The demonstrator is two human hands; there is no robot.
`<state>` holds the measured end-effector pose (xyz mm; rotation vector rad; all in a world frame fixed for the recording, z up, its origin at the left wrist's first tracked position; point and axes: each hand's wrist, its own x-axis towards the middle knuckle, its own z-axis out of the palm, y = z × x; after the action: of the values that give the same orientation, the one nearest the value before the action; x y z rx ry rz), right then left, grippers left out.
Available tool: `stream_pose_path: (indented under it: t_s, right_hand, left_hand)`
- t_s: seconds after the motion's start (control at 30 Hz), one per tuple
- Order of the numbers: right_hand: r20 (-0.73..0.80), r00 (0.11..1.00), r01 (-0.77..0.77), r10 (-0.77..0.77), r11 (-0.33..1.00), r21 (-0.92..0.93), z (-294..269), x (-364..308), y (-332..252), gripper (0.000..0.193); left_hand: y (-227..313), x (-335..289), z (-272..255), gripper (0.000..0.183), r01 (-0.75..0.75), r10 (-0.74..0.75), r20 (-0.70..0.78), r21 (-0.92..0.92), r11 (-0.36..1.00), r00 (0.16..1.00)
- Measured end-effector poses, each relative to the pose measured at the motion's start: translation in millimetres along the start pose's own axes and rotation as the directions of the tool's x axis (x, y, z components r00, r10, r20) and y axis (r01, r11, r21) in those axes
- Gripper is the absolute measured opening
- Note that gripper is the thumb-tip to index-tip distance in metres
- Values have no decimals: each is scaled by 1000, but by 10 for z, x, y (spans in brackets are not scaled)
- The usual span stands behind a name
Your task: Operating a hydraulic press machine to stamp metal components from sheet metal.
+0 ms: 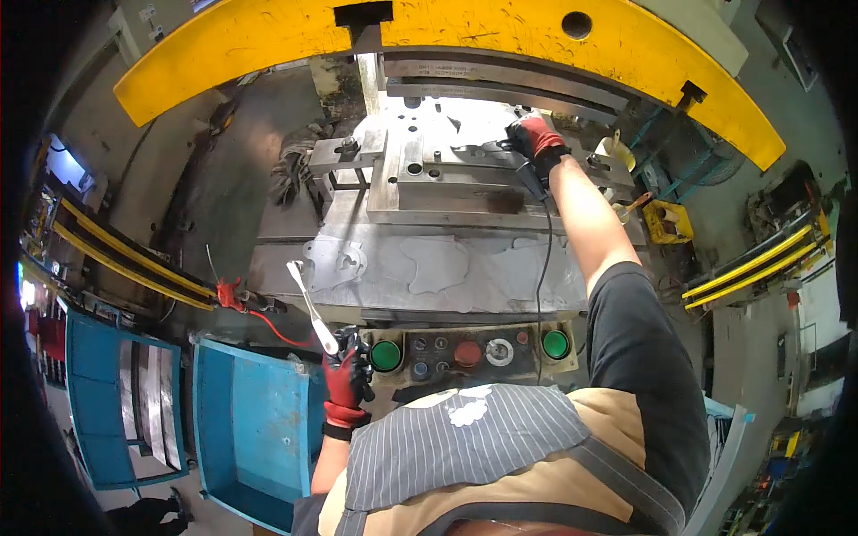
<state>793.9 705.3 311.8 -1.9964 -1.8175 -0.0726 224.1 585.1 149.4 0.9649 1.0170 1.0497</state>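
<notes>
My left hand, in a red and black glove, is closed around a long slim tool with a white handle. The tool points up and away, over the near edge of the press bed. My right hand, gloved the same way, reaches to the right side of the steel die. Its fingers are bent, and what they hold is hidden. A dark corded piece hangs by that wrist, its cable running down toward me. Beside the hand, a thin dark metal piece lies on the die.
The yellow press beam and upper die overhang the work. Flat sheet pieces lie on the bed. A control panel with green and red buttons stands before me. Blue bin is left; yellow basket right.
</notes>
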Motion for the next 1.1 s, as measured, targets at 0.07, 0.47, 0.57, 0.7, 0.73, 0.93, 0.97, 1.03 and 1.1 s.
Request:
stream_pose_path:
  t_s: [0.07,0.47,0.57,0.7,0.73,0.93,0.97,1.03,1.1]
  right_hand:
    - [134,991,65,-26,954,-294,-4,67,129,28]
    - [94,950,-282,296,693,664,-72,-108,20,21]
    - [165,887,-335,432,353,873,71,-106,341,15]
    - [107,991,106,-75,940,-323,-5,23,-11,20]
    - [156,988,71,3,883,-464,-73,27,59,22]
    - [165,956,-164,241,910,-380,-318,24,-433,31]
    - [165,956,-159,243,900,-405,-309,33,-463,30]
    - [179,950,-155,257,883,-444,-301,78,-525,30]
    - [236,935,-110,263,851,-513,-278,86,-423,30]
  left_hand:
    - [145,-58,232,11,40,-39,10,-14,999,999]
    - [600,-204,484,22,142,-133,94,-94,985,987]
    - [548,-180,521,19,85,-79,84,-74,994,993]
    - [630,-214,580,19,92,-90,67,-32,995,994]
    - [621,-187,622,19,116,-113,100,-32,993,989]
    - [479,-71,686,24,100,-98,197,0,995,975]
    - [503,-76,728,23,75,-74,201,1,997,977]
    - [541,-94,808,22,26,-26,208,1,1000,978]
    - [615,-120,887,19,58,-55,213,-7,998,976]
